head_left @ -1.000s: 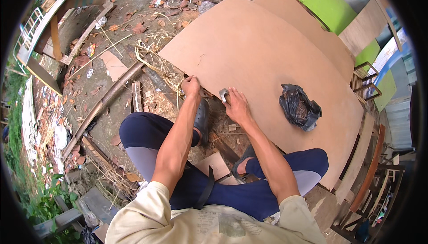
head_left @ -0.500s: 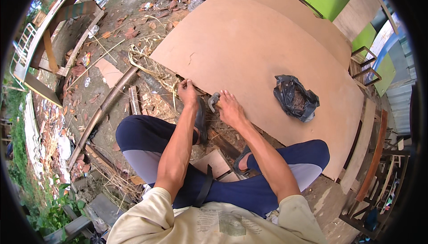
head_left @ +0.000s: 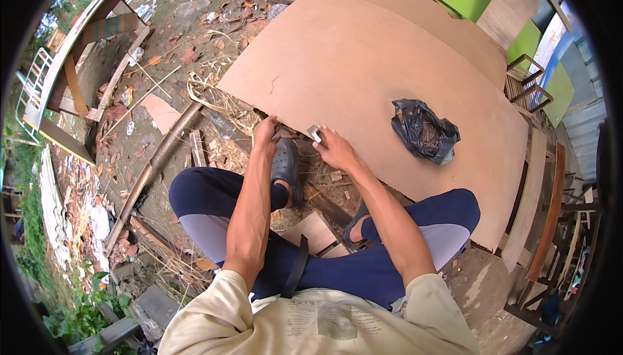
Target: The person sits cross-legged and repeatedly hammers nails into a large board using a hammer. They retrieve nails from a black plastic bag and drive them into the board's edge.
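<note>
A large brown board (head_left: 337,56) spreads out in front of me, its near edge running past both hands. My left hand (head_left: 265,133) is pinched closed at that edge, near the board's left corner; whatever is between the fingertips is too small to make out. Just to its right, my right hand (head_left: 337,150) grips a hammer (head_left: 315,134). The metal head shows by the fingers, over the board's edge, and most of the handle is hidden. On the board to the right lies an open black plastic bag (head_left: 415,128) holding a heap of small brown nails (head_left: 430,135).
A second brown sheet (head_left: 422,14) lies behind the board. Beneath my arms are my feet in dark clogs (head_left: 284,170), with wood scraps (head_left: 316,232) between them. A long pole (head_left: 156,170) and an overturned wooden frame (head_left: 78,63) lie left. Wooden furniture (head_left: 564,251) stands right.
The hammer head has tilted and now shows its face, slightly higher at the board's edge. My left hand stays at the edge, its wrist slightly turned. The view has shifted a little.
</note>
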Demonstrator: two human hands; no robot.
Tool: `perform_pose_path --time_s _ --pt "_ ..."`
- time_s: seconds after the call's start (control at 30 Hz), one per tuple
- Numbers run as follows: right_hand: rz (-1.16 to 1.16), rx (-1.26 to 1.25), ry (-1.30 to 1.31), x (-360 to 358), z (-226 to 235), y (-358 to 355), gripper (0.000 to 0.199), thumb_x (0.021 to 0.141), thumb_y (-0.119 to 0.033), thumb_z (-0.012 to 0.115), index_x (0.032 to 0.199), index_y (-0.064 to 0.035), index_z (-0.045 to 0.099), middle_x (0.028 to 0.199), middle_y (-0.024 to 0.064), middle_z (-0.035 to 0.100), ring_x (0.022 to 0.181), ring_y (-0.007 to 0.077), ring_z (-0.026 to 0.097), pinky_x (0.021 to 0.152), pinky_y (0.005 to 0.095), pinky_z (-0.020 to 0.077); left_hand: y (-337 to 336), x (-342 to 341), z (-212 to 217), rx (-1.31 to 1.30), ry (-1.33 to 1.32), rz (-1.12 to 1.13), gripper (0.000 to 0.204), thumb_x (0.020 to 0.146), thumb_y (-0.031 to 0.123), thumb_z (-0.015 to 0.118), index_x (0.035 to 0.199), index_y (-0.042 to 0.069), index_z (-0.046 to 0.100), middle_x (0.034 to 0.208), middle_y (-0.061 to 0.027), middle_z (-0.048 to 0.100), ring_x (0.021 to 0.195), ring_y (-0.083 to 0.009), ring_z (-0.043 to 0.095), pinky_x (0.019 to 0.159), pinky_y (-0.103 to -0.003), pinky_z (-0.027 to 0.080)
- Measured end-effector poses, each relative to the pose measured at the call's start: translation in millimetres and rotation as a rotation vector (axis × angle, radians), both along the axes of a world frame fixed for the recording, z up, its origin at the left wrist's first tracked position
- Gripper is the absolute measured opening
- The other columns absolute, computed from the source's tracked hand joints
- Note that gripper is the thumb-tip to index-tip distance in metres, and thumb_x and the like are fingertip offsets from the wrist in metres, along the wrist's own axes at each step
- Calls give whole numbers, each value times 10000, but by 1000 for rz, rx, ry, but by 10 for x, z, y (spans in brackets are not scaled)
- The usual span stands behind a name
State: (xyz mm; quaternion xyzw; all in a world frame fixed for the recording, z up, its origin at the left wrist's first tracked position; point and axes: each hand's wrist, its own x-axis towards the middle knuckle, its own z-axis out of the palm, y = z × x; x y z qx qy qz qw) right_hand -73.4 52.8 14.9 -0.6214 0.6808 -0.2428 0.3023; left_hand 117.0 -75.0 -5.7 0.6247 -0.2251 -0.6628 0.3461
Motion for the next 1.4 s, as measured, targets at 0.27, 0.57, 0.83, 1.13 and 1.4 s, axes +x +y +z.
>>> perform_pose_path --time_s 0.27,0.57,0.83,1.13,1.4 --pt "-174 116 -192 -80 13 -13 589 940 -443 628 1364 -43 542 1240 234 654 1195 375 609 1001 425 470 53 5 -37 -8 155 -22 482 967 273 535 1411 97 472 1481 -79 470 1373 -200 402 1074 -431 303" --pt "-197 33 -770 -200 -34 -63 439 1049 -340 512 1260 40 569 1301 157 646 1236 208 585 1089 348 413 549 -518 -6 181 269 33 153 955 222 560 1052 112 602 982 -32 619 940 -185 594 852 -470 472" --pt "-282 -17 -878 -381 -111 -46 383 1049 -317 507 1169 42 569 1264 169 663 1242 232 590 1071 370 432 554 -627 183 238 318 -18 296 980 242 563 1232 97 508 1201 -92 536 1144 -252 518 1034 -472 426" --pt "-289 -12 44 -96 75 139 314 905 -206 673 1072 -4 500 904 291 654 908 491 635 753 559 491 566 -643 40 176 289 -27 174 986 232 552 1099 101 567 974 -32 570 889 -198 573 867 -393 537" --pt "-78 -307 350 127 18 280 440 838 14 556 1272 68 504 1259 272 619 1252 373 566 1121 436 406 533 -460 -80 75 332 -145 140 996 212 544 889 131 581 707 44 528 620 -107 515 629 -304 485"
